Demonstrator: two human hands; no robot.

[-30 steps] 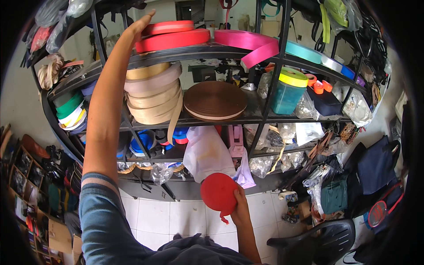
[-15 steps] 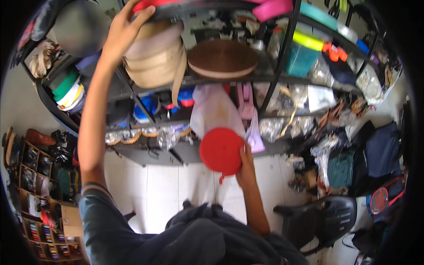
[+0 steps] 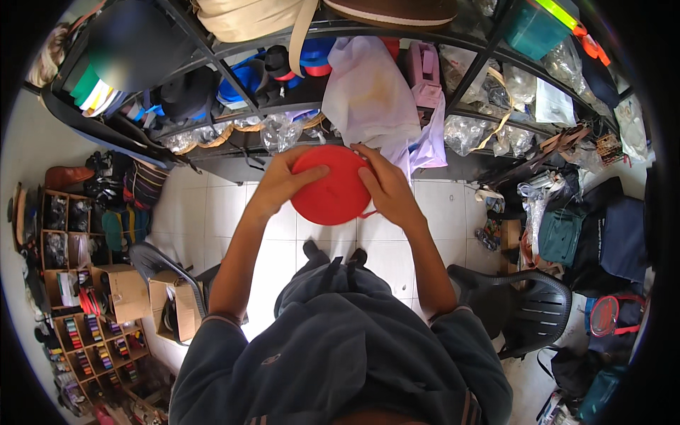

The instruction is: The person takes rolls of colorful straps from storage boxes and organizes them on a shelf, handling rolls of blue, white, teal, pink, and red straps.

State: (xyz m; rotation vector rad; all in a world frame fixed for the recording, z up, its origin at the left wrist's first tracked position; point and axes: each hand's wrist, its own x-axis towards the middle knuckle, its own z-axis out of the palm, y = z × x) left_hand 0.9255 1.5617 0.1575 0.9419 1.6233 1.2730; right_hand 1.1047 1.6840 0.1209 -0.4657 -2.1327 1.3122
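A round, flat roll of red webbing [image 3: 331,197] is held in front of my body, above the tiled floor. My left hand [image 3: 282,183] grips its left edge, with the thumb lying on the flat face. On the right edge, my right hand [image 3: 389,188] has its thumb on the face and its fingers around the far rim. A short loose end shows by the right palm. The fingers under the roll are hidden.
Ahead stands a black shelf rack [image 3: 283,37] with a beige webbing roll [image 3: 248,18], a brown roll [image 3: 393,10], and a white plastic bag [image 3: 372,92]. Black chairs [image 3: 528,312] flank me. Thread cubbies [image 3: 92,347] and a cardboard box [image 3: 173,304] are at left.
My left hand has come down from the upper shelf and taken hold of the red roll's left side. The roll, in my right hand before, is now held by both; the view has tilted down.
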